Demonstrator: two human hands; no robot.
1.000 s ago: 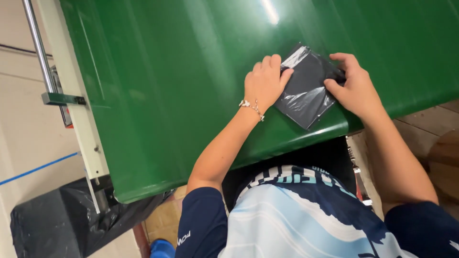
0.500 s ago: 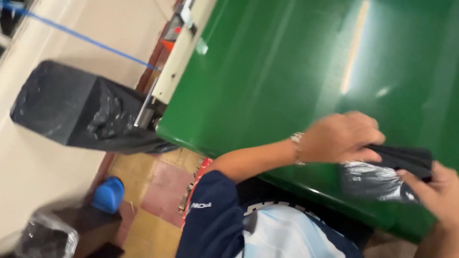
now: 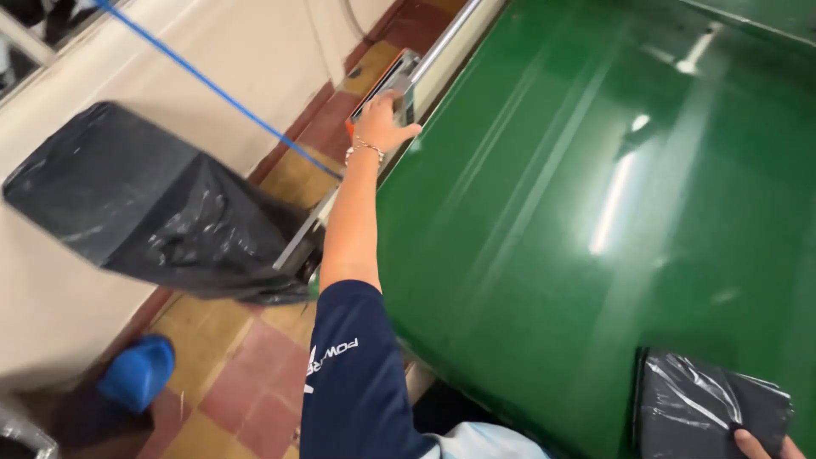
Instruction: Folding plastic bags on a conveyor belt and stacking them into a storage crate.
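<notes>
My left hand reaches far out to the left edge of the green table and grips a small grey device with an orange side mounted on the table's metal rail. A bead bracelet sits on that wrist. At the bottom right a folded black plastic packet lies on the green surface. Only the fingertips of my right hand show at the frame's bottom edge, touching the packet's near corner.
A large black plastic bag hangs off the table's left side over the tiled floor. A blue cap-like object lies on the floor below it. A blue line crosses the beige wall.
My left hand has let go of the black packet and stretched out left to the device on the rail. The view swung left; the packet now lies at the bottom right.
</notes>
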